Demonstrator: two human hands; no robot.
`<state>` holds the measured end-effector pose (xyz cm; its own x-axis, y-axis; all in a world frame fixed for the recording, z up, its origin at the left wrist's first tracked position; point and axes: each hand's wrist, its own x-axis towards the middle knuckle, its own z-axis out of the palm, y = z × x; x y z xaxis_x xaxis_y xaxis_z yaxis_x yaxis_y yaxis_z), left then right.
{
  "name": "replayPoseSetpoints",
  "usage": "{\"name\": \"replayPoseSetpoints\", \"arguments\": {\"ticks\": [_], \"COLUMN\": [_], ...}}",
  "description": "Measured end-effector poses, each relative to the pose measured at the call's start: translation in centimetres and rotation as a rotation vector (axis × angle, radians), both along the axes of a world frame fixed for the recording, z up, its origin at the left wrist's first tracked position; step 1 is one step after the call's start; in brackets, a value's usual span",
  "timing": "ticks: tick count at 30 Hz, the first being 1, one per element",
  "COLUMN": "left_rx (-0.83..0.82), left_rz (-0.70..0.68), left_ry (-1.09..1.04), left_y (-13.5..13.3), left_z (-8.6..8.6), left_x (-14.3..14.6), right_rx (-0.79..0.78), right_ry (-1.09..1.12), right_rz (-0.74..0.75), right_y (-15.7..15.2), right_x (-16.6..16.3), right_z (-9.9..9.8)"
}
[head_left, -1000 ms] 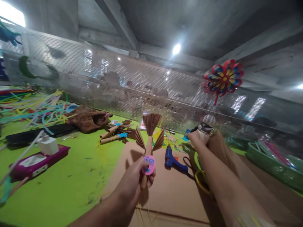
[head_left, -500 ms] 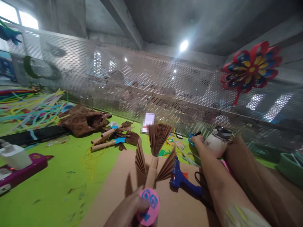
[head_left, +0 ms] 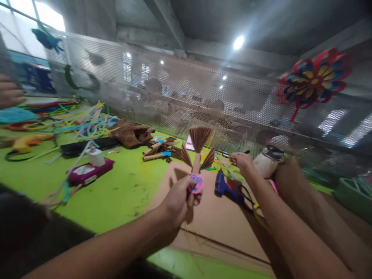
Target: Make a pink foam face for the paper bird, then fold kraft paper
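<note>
My left hand (head_left: 176, 201) is closed round a paper craft bird (head_left: 197, 161): a brown rolled body with a pink round face and pleated brown fans for tail and wings, held upright above a brown cardboard sheet (head_left: 216, 221). My right hand (head_left: 240, 162) reaches far across the table, fingers pinched near small scraps beside a white round pot with a dark lid (head_left: 266, 162). What it pinches is too small to name. A blue glue gun (head_left: 225, 188) lies on the cardboard between my hands.
A green table (head_left: 116, 193) carries coloured paper strips (head_left: 72, 120), more brown craft birds (head_left: 159, 151), a brown cloth (head_left: 130, 133), a purple box with a white charger (head_left: 90, 170). A perforated metal screen (head_left: 180, 100) runs behind. Another person's hand (head_left: 8, 95) shows far left. A paper flower (head_left: 315, 79) hangs right.
The camera pulled back and turned left. My left hand with the bird now sits higher in view, arm extended. My right hand stays by the white pot.
</note>
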<state>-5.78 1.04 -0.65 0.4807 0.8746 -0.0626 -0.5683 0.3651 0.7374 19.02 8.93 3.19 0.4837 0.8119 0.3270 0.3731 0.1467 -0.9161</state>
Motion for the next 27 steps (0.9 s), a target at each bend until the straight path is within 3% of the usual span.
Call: {"name": "replayPoseSetpoints", "arguments": {"ticks": [5, 8, 10, 20, 27], "left_rx": [0.004, 0.086, 0.159, 0.26, 0.228], "left_rz": [0.012, 0.013, 0.008, -0.058, -0.154], "left_ry": [0.044, 0.081, 0.083, 0.084, 0.025], "left_y": [-0.1, -0.5, -0.7, -0.9, -0.7], "left_z": [1.3, 2.3, 2.7, 2.7, 2.6], "left_x": [0.2, 0.1, 0.2, 2.7, 1.2], "right_rx": [-0.064, -0.127, -0.154, -0.03, -0.11], "right_ry": [0.177, 0.254, 0.23, 0.216, 0.307], "right_rz": [0.294, 0.564, 0.638, 0.55, 0.598], "right_y": [-6.0, -9.9, -11.5, -12.8, -12.7], "right_x": [-5.9, -8.3, -9.3, -9.3, -8.3], "right_z": [-0.2, -0.2, -0.4, -0.7, -1.1]}}
